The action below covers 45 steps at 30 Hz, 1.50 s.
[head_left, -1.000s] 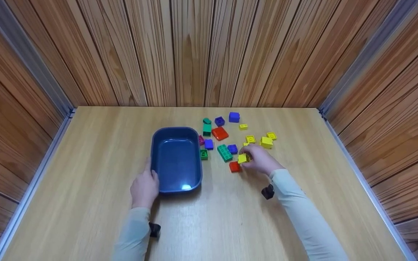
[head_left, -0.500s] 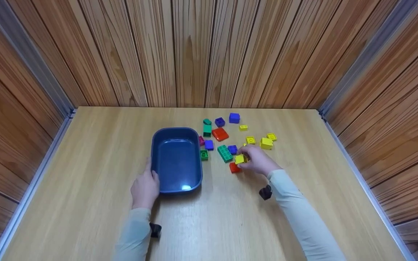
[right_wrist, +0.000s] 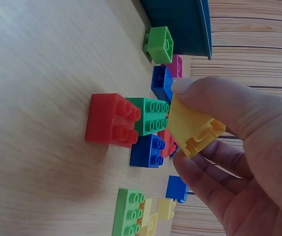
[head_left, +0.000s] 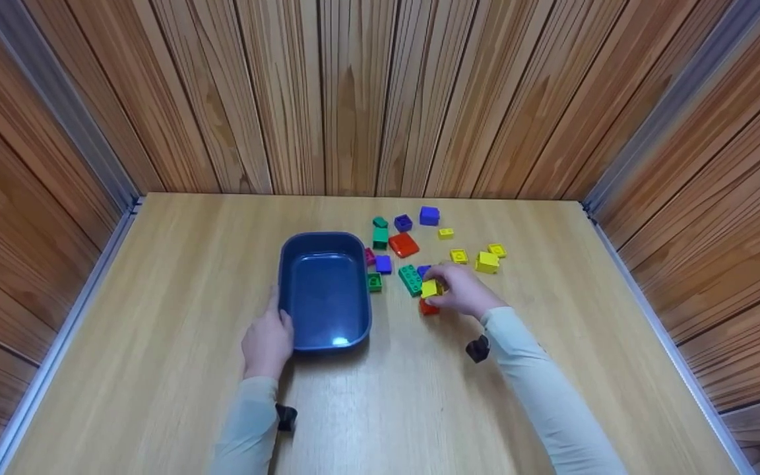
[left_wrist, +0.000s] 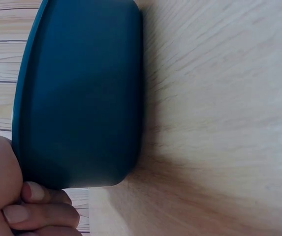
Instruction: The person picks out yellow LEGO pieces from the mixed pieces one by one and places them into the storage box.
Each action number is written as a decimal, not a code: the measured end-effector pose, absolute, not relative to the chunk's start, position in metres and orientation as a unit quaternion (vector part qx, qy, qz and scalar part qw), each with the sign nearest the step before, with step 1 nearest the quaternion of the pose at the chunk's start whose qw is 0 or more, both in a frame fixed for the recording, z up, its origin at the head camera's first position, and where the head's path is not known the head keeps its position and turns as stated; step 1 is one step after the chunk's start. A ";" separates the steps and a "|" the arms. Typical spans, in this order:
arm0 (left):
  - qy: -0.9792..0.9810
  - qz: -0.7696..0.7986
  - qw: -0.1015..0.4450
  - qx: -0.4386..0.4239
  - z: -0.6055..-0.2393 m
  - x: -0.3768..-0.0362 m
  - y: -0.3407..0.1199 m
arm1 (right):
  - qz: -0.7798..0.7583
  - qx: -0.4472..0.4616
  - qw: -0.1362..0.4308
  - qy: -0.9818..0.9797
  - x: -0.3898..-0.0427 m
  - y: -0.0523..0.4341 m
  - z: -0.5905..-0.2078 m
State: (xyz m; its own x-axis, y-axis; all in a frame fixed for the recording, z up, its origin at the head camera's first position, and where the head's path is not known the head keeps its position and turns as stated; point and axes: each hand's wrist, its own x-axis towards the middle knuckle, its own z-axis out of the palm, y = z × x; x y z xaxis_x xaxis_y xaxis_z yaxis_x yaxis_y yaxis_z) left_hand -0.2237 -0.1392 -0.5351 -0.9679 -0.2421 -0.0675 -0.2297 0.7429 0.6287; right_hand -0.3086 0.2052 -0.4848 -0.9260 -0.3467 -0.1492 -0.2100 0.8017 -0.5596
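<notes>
My left hand (head_left: 268, 343) holds the blue plastic bin (head_left: 287, 290) at its near left corner. In the left wrist view the thumb lies at the rim and the other fingers curl by the outer wall. My right hand (head_left: 462, 290) pinches a yellow toy building block (right_wrist: 192, 125) between thumb and fingertips, raised over the table. Close beneath it are a red block (right_wrist: 109, 119), a long green block (right_wrist: 150, 115) and a blue block (right_wrist: 145, 150). The bin's inside shows only its bare floor.
Loose blocks lie right of the bin: a flat red one (head_left: 404, 245), a purple one (head_left: 383, 264), a green one (head_left: 375, 282) and several yellow ones, such as one cube (head_left: 487, 262). Wood-panelled walls (head_left: 353, 99) enclose the table (head_left: 189, 264) at back and sides.
My right hand has moved a little to the left with the yellow block, now partly covering the red and blue blocks. My left hand stays at the bin.
</notes>
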 end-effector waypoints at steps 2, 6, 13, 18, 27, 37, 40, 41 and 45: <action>-0.935 -0.331 0.016 0.125 -0.535 -0.224 -0.139 | -0.275 -0.152 0.121 0.942 -0.309 0.203 -0.484; -0.938 -0.322 0.036 0.119 -0.536 -0.224 -0.138 | -0.267 -0.157 0.119 0.943 -0.310 0.199 -0.481; -0.937 -0.328 0.044 0.113 -0.537 -0.223 -0.139 | -0.266 -0.168 0.122 0.941 -0.310 0.189 -0.478; -0.936 -0.331 0.037 0.119 -0.537 -0.222 -0.139 | -0.272 -0.169 0.124 0.939 -0.311 0.179 -0.476; -0.932 -0.340 0.034 0.123 -0.535 -0.221 -0.138 | -0.277 -0.184 0.120 0.935 -0.311 0.166 -0.472; -0.940 -0.317 0.066 0.109 -0.536 -0.221 -0.138 | -0.273 -0.186 0.120 0.936 -0.310 0.152 -0.466; -0.940 -0.318 0.065 0.109 -0.536 -0.222 -0.138 | -0.270 -0.190 0.118 0.937 -0.310 0.149 -0.466; -0.939 -0.319 0.062 0.110 -0.536 -0.222 -0.138 | -0.269 -0.194 0.117 0.936 -0.310 0.147 -0.466; -0.938 -0.323 0.047 0.118 -0.535 -0.222 -0.139 | -0.269 -0.205 0.117 0.934 -0.311 0.143 -0.466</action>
State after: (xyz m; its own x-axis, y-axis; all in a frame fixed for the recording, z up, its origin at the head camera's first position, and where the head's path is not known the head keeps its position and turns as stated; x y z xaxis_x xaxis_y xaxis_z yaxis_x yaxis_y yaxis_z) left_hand -0.2220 -0.1389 -0.5351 -0.9676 -0.2521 0.0118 -0.1912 0.7629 0.6176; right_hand -0.3106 0.1429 -0.4664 -0.8882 -0.4463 -0.1089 -0.3199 0.7709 -0.5508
